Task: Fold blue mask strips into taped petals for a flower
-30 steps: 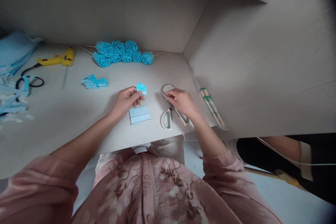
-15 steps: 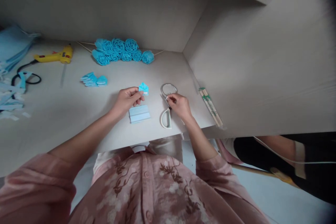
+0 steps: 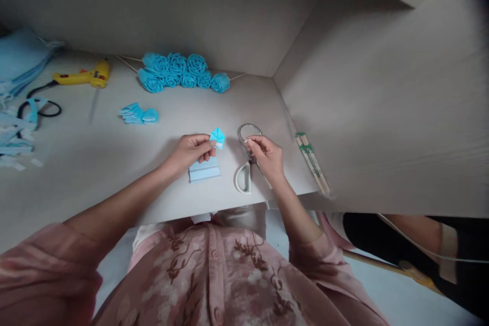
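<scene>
My left hand [image 3: 194, 152] pinches a small folded blue piece [image 3: 217, 137], which looks like mask fabric, between thumb and fingers. A white strip lies across its lower edge. Just below that hand, a flat pale-blue pleated piece [image 3: 205, 173] rests on the table, partly covered by the fingers. My right hand [image 3: 267, 157] is closed, with a small white piece [image 3: 247, 141] at its thumb and fingertips; what it is I cannot tell. Beneath this hand lies a pair of scissors [image 3: 243, 177] with pale handles, partly hidden.
Rolled blue fabric roses [image 3: 178, 72] on sticks lie along the back wall. Folded blue pieces [image 3: 138, 114] sit left of centre. A yellow glue gun [image 3: 82, 78], blue masks [image 3: 23, 61] and scraps [image 3: 15, 147] are at left. Packaged sticks [image 3: 312, 163] lie by the right wall.
My left hand has moved slightly right and nearer to me with the folded blue piece. My right hand has shifted slightly right over the scissors, and the white piece shows at its fingertips. The view has shifted a little.
</scene>
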{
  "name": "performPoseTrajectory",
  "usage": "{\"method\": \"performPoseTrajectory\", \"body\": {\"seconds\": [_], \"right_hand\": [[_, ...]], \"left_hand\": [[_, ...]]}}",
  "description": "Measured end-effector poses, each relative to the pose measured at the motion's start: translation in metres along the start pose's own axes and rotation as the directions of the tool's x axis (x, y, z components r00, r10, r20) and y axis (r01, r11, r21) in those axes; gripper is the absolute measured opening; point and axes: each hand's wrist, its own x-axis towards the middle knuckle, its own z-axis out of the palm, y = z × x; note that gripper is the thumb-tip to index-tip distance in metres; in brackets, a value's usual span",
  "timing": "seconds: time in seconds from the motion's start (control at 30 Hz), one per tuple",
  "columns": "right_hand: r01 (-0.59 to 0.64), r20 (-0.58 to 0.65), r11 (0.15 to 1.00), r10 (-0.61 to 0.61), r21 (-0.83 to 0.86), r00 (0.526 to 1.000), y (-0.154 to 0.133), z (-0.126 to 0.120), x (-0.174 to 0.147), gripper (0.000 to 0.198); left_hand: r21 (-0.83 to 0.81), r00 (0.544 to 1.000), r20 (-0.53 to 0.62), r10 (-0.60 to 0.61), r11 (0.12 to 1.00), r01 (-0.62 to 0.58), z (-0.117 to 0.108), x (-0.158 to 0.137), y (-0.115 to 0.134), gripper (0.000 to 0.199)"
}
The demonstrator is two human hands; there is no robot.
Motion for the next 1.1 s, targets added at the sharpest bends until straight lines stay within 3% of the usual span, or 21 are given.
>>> {"method": "performPoseTrajectory", "body": {"seconds": [0.07,0.2,0.3,0.4,0.63,1.1], "right_hand": [[0.235,0.040,0.967,-0.232,-0.096,0.972,-0.018,0.002,0.003,0.020],[0.598,0.116,0.773,-0.588,-0.213,0.801,-0.042,0.010,0.017,0.013],[0.728,0.143,0.623,-0.724,-0.285,0.675,-0.043,0.016,0.029,0.010],[0.777,0.130,0.536,-0.790,-0.329,0.600,-0.035,0.022,0.033,0.010],[0.794,0.083,0.504,-0.825,-0.339,0.559,-0.025,0.030,0.026,0.012],[0.786,0.118,0.485,-0.818,-0.384,0.563,-0.021,0.032,0.025,0.012]], "left_hand": [[0.005,1.000,0.022,-0.018,1.000,0.017,0.000,0.000,0.000,0.029],[-0.001,0.998,0.042,-0.037,0.999,0.037,0.000,0.000,0.002,0.029],[-0.014,0.998,0.054,-0.038,0.999,0.038,-0.002,0.001,0.000,0.028],[-0.013,0.997,0.063,-0.036,0.999,0.037,-0.003,0.002,-0.002,0.027],[-0.004,0.995,0.061,-0.077,0.997,0.077,-0.002,0.002,0.000,0.028],[0.018,0.997,0.030,-0.073,0.997,0.072,-0.001,0.001,-0.001,0.026]]}}
